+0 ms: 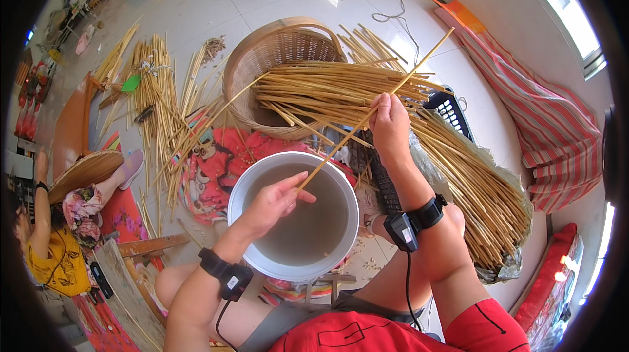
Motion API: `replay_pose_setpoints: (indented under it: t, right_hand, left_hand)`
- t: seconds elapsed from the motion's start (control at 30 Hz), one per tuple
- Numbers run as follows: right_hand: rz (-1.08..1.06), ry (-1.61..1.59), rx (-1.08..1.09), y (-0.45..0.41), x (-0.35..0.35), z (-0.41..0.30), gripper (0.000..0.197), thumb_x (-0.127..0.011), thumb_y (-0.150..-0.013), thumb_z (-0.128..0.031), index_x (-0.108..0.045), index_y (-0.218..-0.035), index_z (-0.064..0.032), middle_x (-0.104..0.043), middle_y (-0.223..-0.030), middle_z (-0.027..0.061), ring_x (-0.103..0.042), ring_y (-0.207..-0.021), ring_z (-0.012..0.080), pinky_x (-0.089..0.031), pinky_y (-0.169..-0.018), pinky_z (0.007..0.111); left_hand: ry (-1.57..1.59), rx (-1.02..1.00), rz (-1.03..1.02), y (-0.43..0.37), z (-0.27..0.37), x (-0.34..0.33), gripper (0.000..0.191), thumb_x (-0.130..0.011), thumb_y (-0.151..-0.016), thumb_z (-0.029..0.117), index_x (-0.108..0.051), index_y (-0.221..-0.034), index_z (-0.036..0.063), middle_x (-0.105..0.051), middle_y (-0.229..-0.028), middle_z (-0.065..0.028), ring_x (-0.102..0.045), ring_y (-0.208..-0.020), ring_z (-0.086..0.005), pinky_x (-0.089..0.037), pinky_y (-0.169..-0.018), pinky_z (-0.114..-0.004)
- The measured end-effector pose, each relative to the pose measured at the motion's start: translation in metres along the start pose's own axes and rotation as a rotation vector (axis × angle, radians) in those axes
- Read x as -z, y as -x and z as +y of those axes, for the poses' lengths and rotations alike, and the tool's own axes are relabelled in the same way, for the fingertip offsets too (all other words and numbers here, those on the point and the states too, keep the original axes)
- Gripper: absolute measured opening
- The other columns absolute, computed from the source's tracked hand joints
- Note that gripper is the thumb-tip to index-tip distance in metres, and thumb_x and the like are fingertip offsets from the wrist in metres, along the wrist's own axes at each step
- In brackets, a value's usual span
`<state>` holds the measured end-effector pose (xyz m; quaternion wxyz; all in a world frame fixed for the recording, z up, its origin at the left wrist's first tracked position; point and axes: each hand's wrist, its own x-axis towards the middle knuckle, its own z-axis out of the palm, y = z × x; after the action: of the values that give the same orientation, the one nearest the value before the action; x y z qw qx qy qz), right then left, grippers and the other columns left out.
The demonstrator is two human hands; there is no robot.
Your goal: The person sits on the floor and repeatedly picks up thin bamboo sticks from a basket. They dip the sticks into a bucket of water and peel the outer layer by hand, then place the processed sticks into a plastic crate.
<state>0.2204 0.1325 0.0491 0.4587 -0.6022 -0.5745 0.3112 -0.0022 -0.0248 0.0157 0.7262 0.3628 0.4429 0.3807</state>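
Note:
One long, thin tan stalk (352, 132) slants across the view above a white bucket (235, 246) of cloudy water. My right hand (390, 121) pinches the stalk around its middle, thumb and fingers closed on it. At the stalk's lower end, over the water, my left hand (280, 199) holds the tip between its fingers. Beyond the bucket stands a woven wicker basket (241, 64) with a thick bundle of similar stalks (334, 84) lying in and across it. Another large bundle (476, 194) rests on plastic sheeting to the right of my right forearm.
Loose and tied stalks (157, 76) lie on the floor at the left, beside a green object (130, 83). A black plastic crate (449, 108) stands behind the right bundle. Another person in yellow (61, 263) sits at far left. Red patterned cloth (211, 165) lies around the bucket.

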Motion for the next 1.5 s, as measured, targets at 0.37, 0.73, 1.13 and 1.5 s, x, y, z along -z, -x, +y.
replay_pose_setpoints:
  t: [0.37, 0.73, 1.13, 1.5]
  right_hand:
    - [-0.130, -0.098, 0.085, 0.013, -0.006, -0.004, 0.032, -0.038, -0.104, -0.023, -0.051, -0.081, -0.0044, -0.044, -0.057, -0.0009, -0.041, -0.048, 0.0073, -0.034, -0.045, 0.024]
    - [-0.338, -0.052, 0.100, 0.038, -0.022, -0.011, 0.030, -0.039, -0.103, -0.023, -0.052, -0.085, -0.0036, -0.051, -0.060, 0.0019, -0.047, -0.050, 0.0098, -0.039, -0.048, 0.026]
    - [-0.544, -0.003, 0.158, 0.069, -0.028, -0.025, 0.028, -0.040, -0.101, -0.019, -0.056, -0.086, -0.0005, -0.056, -0.066, 0.0085, -0.056, -0.060, 0.0179, -0.047, -0.058, 0.031]
    - [-0.149, 0.149, 0.195, 0.039, -0.016, -0.017, 0.026, -0.043, -0.100, -0.021, -0.052, -0.086, -0.0002, -0.060, -0.073, 0.0224, -0.059, -0.072, 0.0434, -0.045, -0.063, 0.048]
  left_hand:
    - [0.000, 0.087, 0.164, 0.000, -0.008, 0.007, 0.022, -0.058, -0.096, 0.020, -0.065, -0.107, 0.0023, -0.068, -0.082, -0.0066, -0.043, -0.057, -0.0035, -0.034, -0.052, -0.016]
    - [-0.049, 0.016, 0.194, -0.006, -0.001, -0.004, 0.023, -0.056, -0.098, 0.026, -0.063, -0.094, 0.0056, -0.055, -0.069, 0.0021, -0.041, -0.056, -0.0031, -0.032, -0.050, -0.017]
    - [-0.268, -0.095, 0.065, -0.013, -0.005, -0.009, 0.026, -0.037, -0.103, 0.023, -0.051, -0.090, 0.0062, -0.053, -0.070, 0.0003, -0.050, -0.063, -0.0086, -0.043, -0.058, -0.024]
    - [-1.189, 0.007, 0.027, -0.003, -0.046, 0.020, 0.026, -0.041, -0.099, 0.025, -0.054, -0.092, 0.0051, -0.065, -0.081, -0.0154, -0.064, -0.082, -0.0359, -0.049, -0.072, -0.046]
